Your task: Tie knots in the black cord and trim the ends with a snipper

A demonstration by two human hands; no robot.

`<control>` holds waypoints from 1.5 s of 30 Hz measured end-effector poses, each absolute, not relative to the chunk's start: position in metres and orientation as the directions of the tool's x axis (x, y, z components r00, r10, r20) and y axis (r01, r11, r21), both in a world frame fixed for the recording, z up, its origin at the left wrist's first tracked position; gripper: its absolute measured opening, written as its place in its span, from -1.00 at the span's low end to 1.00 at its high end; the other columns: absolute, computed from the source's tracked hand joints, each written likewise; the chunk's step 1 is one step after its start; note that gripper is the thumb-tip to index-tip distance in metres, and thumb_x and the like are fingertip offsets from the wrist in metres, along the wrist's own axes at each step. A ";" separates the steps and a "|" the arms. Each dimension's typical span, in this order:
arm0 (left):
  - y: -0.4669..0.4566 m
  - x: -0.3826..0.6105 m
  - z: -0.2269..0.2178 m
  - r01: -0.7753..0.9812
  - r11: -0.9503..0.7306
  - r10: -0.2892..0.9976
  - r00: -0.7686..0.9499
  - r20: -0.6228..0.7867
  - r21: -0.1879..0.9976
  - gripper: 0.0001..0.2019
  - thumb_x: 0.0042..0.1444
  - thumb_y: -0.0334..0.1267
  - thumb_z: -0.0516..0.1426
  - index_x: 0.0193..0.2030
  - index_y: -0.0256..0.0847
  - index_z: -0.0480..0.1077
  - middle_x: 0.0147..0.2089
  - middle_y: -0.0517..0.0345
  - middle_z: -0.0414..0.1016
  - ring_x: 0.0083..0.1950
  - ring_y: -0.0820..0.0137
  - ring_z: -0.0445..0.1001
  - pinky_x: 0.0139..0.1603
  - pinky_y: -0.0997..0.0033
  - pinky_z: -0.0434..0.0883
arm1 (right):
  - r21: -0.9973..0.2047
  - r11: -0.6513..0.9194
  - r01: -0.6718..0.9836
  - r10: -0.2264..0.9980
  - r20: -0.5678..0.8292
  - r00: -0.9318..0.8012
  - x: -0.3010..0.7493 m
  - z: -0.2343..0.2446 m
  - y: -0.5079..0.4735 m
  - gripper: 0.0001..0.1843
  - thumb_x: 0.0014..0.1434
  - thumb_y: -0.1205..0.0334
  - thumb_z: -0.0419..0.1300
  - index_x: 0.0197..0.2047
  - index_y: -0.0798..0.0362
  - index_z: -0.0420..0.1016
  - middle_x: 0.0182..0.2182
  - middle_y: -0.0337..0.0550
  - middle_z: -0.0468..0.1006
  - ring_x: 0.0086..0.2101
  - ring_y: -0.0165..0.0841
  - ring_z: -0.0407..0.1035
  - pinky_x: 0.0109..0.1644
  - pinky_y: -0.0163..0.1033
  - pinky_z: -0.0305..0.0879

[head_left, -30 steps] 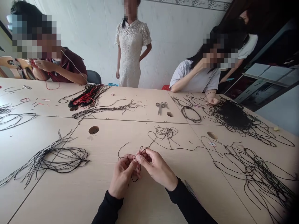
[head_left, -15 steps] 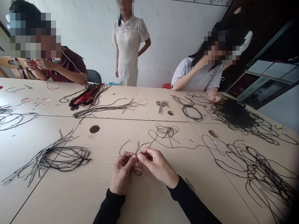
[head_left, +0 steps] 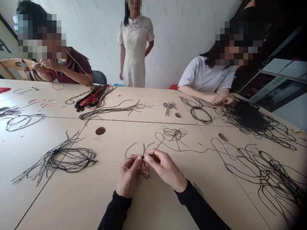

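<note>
My left hand [head_left: 128,175] and my right hand [head_left: 164,169] meet over the table, fingertips pinching thin black cords [head_left: 143,164] between them. A small loop of the cord hangs below my fingers, and loose ends stick up above them. One long strand runs up and to the right to a loose black tangle [head_left: 174,134]. Where the strands cross inside my grip is hidden by my fingers. Black sleeves cover both my forearms.
Large heaps of black cord [head_left: 67,158] [head_left: 266,179] lie on either side of me. Scissors [head_left: 168,108] and a black-and-red bundle [head_left: 93,97] lie farther off. Seated co-workers [head_left: 69,68] [head_left: 206,76] and a standing person [head_left: 134,52] are across the table, which has round holes [head_left: 100,131].
The view has shifted slightly, so the table contents sit farther right. My hands stay pinched together, with the cords now standing more upright. The co-worker on the right has lowered an arm to the table.
</note>
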State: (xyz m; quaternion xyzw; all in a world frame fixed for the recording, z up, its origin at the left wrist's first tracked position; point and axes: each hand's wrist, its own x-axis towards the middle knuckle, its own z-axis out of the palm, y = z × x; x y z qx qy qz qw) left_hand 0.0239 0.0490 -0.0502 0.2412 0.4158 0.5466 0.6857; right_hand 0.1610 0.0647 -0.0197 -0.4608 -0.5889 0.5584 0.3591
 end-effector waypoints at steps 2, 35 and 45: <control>0.049 0.024 -0.049 -0.565 0.282 0.950 0.054 -0.306 0.775 -0.74 -0.05 -0.15 0.29 -0.35 -0.30 0.40 -0.46 0.17 0.43 -0.48 0.46 0.40 -0.46 0.41 0.44 | -0.991 -0.045 0.129 0.940 -0.086 -0.329 0.161 -0.018 0.065 -0.76 0.26 0.07 0.06 -0.33 0.06 0.34 -0.51 -0.27 0.45 -0.51 -0.42 0.36 -0.34 -0.27 0.32; 0.050 0.024 -0.050 -0.522 0.313 0.946 0.095 -0.311 0.794 -0.74 0.01 -0.14 0.26 -0.33 -0.30 0.37 -0.46 0.20 0.39 -0.49 0.50 0.38 -0.46 0.45 0.43 | -0.982 -0.106 0.159 0.944 -0.149 -0.294 0.157 -0.020 0.062 -0.82 0.23 0.23 0.04 -0.42 0.05 0.30 -0.56 -0.29 0.44 -0.51 -0.40 0.35 -0.34 -0.29 0.28; 0.050 0.021 -0.061 -0.522 0.291 0.954 0.097 -0.283 0.802 -0.77 0.03 -0.15 0.25 -0.38 -0.31 0.41 -0.44 0.18 0.38 -0.44 0.48 0.38 -0.42 0.44 0.45 | -0.980 -0.044 0.194 0.944 -0.104 -0.313 0.152 -0.023 0.060 -0.70 0.24 0.23 -0.03 -0.53 0.05 0.20 -0.61 -0.32 0.31 -0.56 -0.45 0.23 -0.46 -0.35 0.19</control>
